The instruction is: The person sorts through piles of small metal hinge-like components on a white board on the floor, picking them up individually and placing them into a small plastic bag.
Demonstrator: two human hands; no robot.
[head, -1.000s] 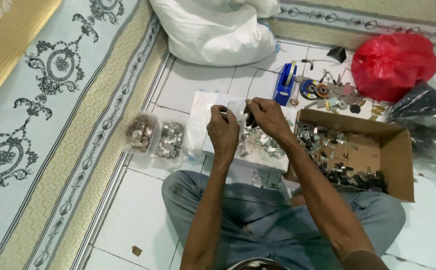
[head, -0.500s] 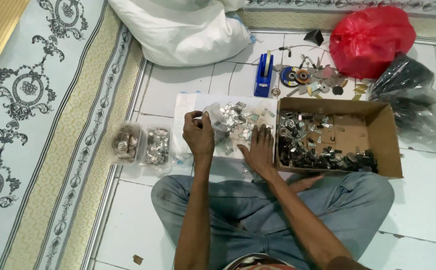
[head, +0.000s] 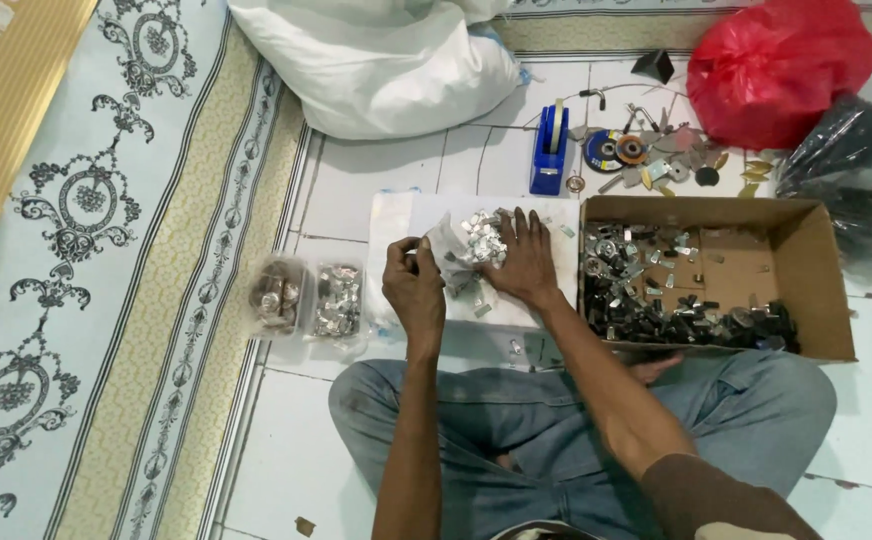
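I sit cross-legged on a white tiled floor. My left hand (head: 414,283) pinches the edge of a clear plastic bag (head: 451,245) that lies on a white sheet (head: 396,215). My right hand (head: 524,262) rests flat, fingers spread, on a pile of small silver metal parts (head: 481,235) spilling from that bag. Just to the right stands an open cardboard box (head: 806,270) with several dark and silver metal parts along its near side.
Two small filled clear bags (head: 306,298) lie left of the sheet, beside a patterned carpet (head: 86,200). A white sack (head: 376,60), blue tape dispenser (head: 550,150), grinding discs (head: 616,150), a red bag (head: 776,65) and a black bag (head: 856,170) lie beyond.
The view has tilted, shifting everything up in frame. My right hand came down from the raised bag and now lies flat on the parts; my left hand lowered to the bag's edge.
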